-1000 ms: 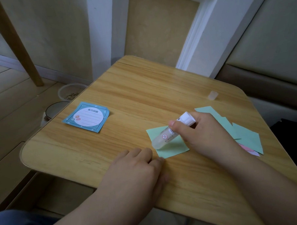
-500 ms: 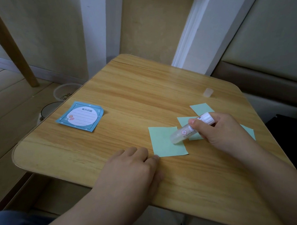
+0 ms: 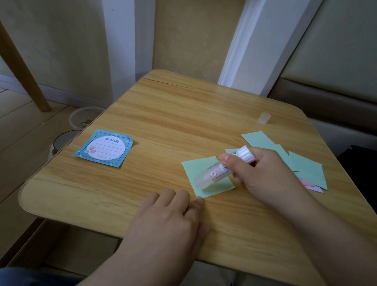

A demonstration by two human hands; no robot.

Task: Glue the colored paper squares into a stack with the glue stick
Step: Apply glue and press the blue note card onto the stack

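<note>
Right hand [image 3: 264,174] grips the glue stick [image 3: 217,174], its tip resting on a green paper square [image 3: 202,170] near the bench's [image 3: 182,121] front edge. Left hand [image 3: 167,217] lies flat with straight fingers, one fingertip touching the square's front corner. More paper squares [image 3: 303,168] overlap toward the right edge; the cap [image 3: 264,118] stands near the far right corner; a notepad [image 3: 103,148] lies near the left edge.

On the worktop [image 3: 160,113], a notepad [image 3: 103,148] lies at left, a single paper square [image 3: 202,170] sits centre-front, loose squares [image 3: 307,170] spread right, a cap [image 3: 264,117] behind them.
</note>
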